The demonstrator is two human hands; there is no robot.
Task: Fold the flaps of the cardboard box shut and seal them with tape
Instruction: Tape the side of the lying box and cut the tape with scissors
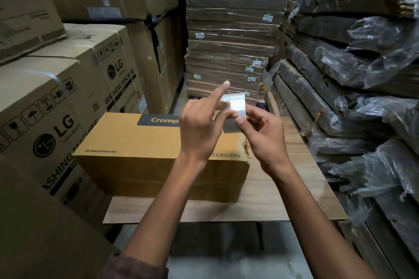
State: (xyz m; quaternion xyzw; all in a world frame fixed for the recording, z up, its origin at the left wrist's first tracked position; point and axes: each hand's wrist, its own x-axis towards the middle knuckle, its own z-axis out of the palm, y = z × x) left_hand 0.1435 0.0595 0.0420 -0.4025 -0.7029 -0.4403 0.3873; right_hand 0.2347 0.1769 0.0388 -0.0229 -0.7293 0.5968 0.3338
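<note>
A long brown cardboard box [140,142], printed "Cromp…" and "CEILING FAN", lies on its side on a wooden board [283,188]. Its right end looks torn at the corner. Above the box's right end I hold a roll of clear tape [235,106] between both hands. My left hand [201,124] grips the roll from the left with the index finger stuck out straight above it. My right hand [260,131] pinches the roll's near edge with thumb and fingers.
Large LG washing machine cartons [56,108] stand close on the left. A tall stack of wrapped flat cardboard [231,36] rises behind the box. Plastic-wrapped bundles [362,75] pile up on the right. Bare floor [226,256] lies below the board.
</note>
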